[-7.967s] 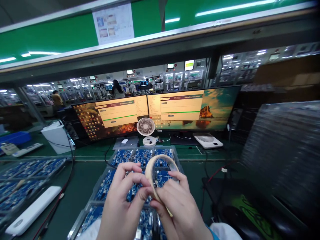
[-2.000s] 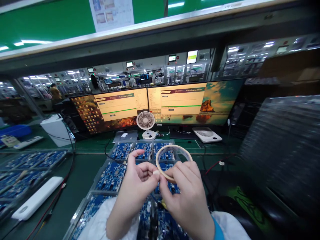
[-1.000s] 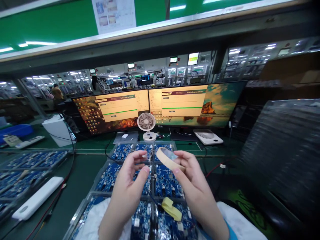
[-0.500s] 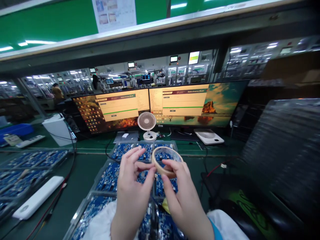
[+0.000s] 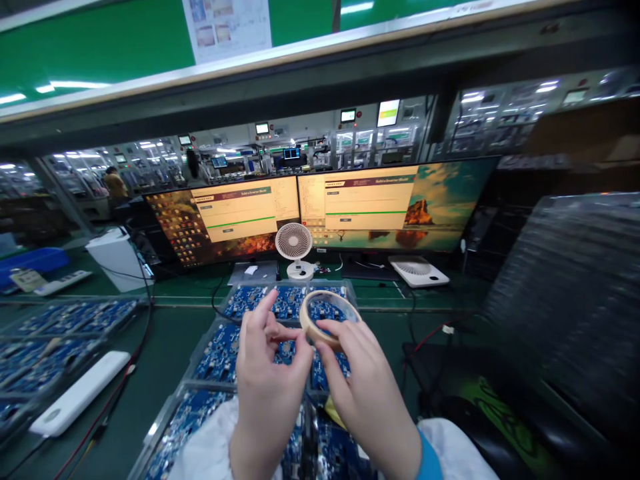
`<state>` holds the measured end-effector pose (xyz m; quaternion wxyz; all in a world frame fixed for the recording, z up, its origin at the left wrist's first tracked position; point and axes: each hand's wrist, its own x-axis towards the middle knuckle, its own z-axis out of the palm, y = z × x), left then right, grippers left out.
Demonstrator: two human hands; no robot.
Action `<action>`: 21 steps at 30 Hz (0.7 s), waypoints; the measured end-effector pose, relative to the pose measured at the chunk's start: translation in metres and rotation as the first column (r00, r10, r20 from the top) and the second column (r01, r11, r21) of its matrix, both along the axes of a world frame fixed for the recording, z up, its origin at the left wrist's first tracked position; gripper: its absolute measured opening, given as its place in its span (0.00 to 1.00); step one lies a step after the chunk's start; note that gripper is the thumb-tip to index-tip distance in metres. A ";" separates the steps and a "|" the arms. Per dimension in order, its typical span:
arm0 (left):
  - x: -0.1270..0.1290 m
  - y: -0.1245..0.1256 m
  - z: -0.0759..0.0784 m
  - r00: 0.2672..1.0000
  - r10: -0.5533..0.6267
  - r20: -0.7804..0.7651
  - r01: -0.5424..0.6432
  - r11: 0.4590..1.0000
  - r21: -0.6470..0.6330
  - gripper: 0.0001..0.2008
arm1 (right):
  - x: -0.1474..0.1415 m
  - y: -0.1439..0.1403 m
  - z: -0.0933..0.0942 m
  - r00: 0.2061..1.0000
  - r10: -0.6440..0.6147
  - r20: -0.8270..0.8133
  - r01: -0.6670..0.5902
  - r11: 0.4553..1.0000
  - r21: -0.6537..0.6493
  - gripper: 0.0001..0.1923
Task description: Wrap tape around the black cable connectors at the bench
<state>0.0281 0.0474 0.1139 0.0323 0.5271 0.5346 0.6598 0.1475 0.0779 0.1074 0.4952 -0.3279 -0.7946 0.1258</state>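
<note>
Tape roll (image 5: 307, 327), pale, ring-shaped, tilted, at the centre of the frame, above a tray (image 5: 150, 430) of blue circuit boards (image 5: 217, 353). Right hand (image 5: 365, 373), right of centre: pinching the roll's near wall, a finger inside the ring, thumb outside. Left hand (image 5: 273, 367), left of centre: thumb and one finger brought together at the roll's left edge, another finger raised; whether a loose tape end lies between them cannot be told. Yellow strip (image 5: 334, 412), lower centre, over the boards, partly hidden by the right hand. Likely hazards, by judgement: roll slipping, the right-hand grip being on one side only, and dropping onto board components directly beneath; tape edge tearing or splitting, if the left fingertips pull at an angle; a freed sticky end catching on fingers or on itself, if let hang; sleeve (image 5: 205, 440), lower left, brushing or shifting boards, since it lies low over the tray; yellow strip being dragged, should the right wrist drop. Cable (image 5: 430, 338), red, right of the tray: lesser risk, well apart from the roll.
</note>
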 end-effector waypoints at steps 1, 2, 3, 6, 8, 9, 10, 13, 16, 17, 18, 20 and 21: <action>0.000 0.000 0.000 1.000 -0.010 -0.001 0.010 1.000 0.009 0.31 | 0.001 0.001 0.001 1.000 -0.006 0.023 0.006 1.000 0.000 0.08; 0.000 -0.001 0.001 1.000 -0.020 -0.001 0.020 1.000 0.010 0.31 | 0.002 0.002 0.002 0.999 -0.015 0.043 0.015 1.000 0.002 0.07; -0.001 -0.001 0.002 1.000 -0.030 -0.006 0.030 1.000 -0.002 0.31 | 0.003 0.002 0.004 0.998 -0.028 0.060 0.027 1.000 0.009 0.07; -0.006 -0.003 0.008 0.996 -0.017 -0.088 0.009 0.995 -0.101 0.25 | 0.007 0.002 0.008 0.991 -0.069 0.112 0.064 0.997 0.048 0.07; -0.012 -0.003 0.013 0.982 0.019 -0.186 -0.050 0.986 -0.160 0.18 | 0.009 0.001 0.010 0.986 -0.102 0.134 0.092 0.993 0.076 0.07; -0.015 -0.002 0.014 0.972 0.027 -0.234 -0.070 0.981 -0.181 0.15 | 0.010 0.001 0.011 0.983 -0.114 0.145 0.103 0.991 0.083 0.08; -0.017 -0.001 0.016 0.962 0.012 -0.272 -0.071 0.976 -0.207 0.13 | 0.011 0.001 0.012 0.980 -0.121 0.156 0.108 0.990 0.086 0.08; -0.020 0.002 0.016 0.945 -0.088 -0.315 -0.009 0.955 -0.296 0.09 | 0.012 0.002 0.013 0.977 -0.115 0.179 0.100 0.991 0.086 0.09; -0.021 0.003 0.015 0.948 -0.137 -0.287 0.037 0.944 -0.328 0.07 | 0.011 0.002 0.014 0.977 -0.101 0.190 0.088 0.993 0.076 0.08; -0.022 0.003 0.015 0.950 -0.151 -0.272 0.054 0.941 -0.335 0.08 | 0.011 0.002 0.014 0.977 -0.094 0.193 0.081 0.994 0.070 0.08; -0.023 0.002 0.016 0.951 -0.173 -0.256 0.077 0.935 -0.347 0.08 | 0.011 0.001 0.014 0.977 -0.087 0.197 0.075 0.995 0.066 0.08; -0.026 -0.001 0.020 0.950 -0.215 -0.227 0.120 0.921 -0.370 0.08 | 0.012 0.000 0.014 0.977 -0.065 0.203 0.054 0.997 0.059 0.08; -0.028 -0.002 0.022 0.949 -0.230 -0.217 0.137 0.917 -0.375 0.07 | 0.013 -0.001 0.015 0.977 -0.050 0.205 0.040 0.998 0.053 0.08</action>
